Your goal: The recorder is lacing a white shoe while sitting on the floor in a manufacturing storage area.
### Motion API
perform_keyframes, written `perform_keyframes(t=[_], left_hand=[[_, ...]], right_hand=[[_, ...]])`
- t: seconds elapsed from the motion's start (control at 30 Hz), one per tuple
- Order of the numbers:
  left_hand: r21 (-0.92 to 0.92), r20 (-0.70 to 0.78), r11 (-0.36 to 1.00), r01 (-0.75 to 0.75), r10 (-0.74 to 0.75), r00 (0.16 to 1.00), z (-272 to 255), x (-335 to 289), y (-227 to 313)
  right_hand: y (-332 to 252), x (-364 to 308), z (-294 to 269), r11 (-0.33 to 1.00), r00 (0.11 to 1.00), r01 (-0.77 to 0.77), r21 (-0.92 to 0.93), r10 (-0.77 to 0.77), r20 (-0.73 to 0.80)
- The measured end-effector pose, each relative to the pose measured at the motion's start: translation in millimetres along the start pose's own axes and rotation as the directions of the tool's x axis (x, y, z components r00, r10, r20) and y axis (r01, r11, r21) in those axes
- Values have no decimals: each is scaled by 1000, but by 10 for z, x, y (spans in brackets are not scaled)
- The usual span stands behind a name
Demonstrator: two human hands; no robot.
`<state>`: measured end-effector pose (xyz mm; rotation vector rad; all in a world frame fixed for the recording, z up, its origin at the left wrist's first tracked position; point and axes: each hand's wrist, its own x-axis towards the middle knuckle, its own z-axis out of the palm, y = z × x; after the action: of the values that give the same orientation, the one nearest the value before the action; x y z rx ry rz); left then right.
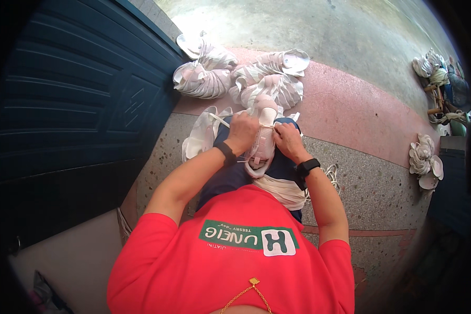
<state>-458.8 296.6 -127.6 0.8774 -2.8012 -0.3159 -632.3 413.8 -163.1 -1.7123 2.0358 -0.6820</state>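
Centrally, two hands (pixel 240 131) (pixel 289 141), fingers (pixel 278 130) pinching lace (pixel 267 125), one pinkish shoe (pixel 265 143), one watch (pixel 308 166)

Clearances around the worker: on the left, the dark blue panelled door (pixel 83 89) closes that side, and white pieces (pixel 196 141) crowd the left hand (pixel 243 130). Between the hands, a lace (pixel 267 126) crosses the white-and-pink shoe upper (pixel 264 141), barring the gap. Ahead, nested pale stacks (pixel 204 82) obstruct low passage. Beyond the right hand (pixel 289 139), the widest route crosses speckled terrazzo (pixel 369 178) toward a pale cluster (pixel 425 161); loose cords (pixel 332 177) lie near that forearm.
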Motion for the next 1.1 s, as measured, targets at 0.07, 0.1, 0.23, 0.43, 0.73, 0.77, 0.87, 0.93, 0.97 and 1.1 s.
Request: perform_keyframes(t=[0.07,0.1,0.23,0.43,0.73,0.77,0.87,0.93,0.97,1.1], left_hand=[[52,-66,997,-60,63,996,-29,-105,80],[47,-52,998,-46,48,997,-58,-145,123],[-83,139,991,104,-92,986,-84,-143,94],[-406,297,877,257,-139,945,-12,-111,-259],[-284,24,958,37,-32,999,-104,-108,13],[-251,-45,968,-29,19,999,-121,-72,91],[-244,-87,970,3,-25,996,11,47,226],[-171,-16,984,46,-49,999,116,80,206],[-151,9,987,60,-59,998,155,71,178],[-136,51,989,60,-54,997,146,-4,-16]], right_hand=[[-2,6,-9,1000,1000,2,-3,-2,4],[-3,4,-7,1000,1000,3,-4,-3,7],[8,2,-4,998,999,46,-33,-47,-9],[-44,14,-5,994,997,82,-69,-80,21],[27,14,5,999,998,50,2,-50,25],[40,10,6,999,999,48,3,-48,22],[-16,36,-26,998,998,57,-38,-56,27],[-33,38,-4,991,998,61,-117,-59,25],[-34,20,-5,988,998,63,-144,-61,19],[-46,21,-1,985,997,77,-156,-76,8]])
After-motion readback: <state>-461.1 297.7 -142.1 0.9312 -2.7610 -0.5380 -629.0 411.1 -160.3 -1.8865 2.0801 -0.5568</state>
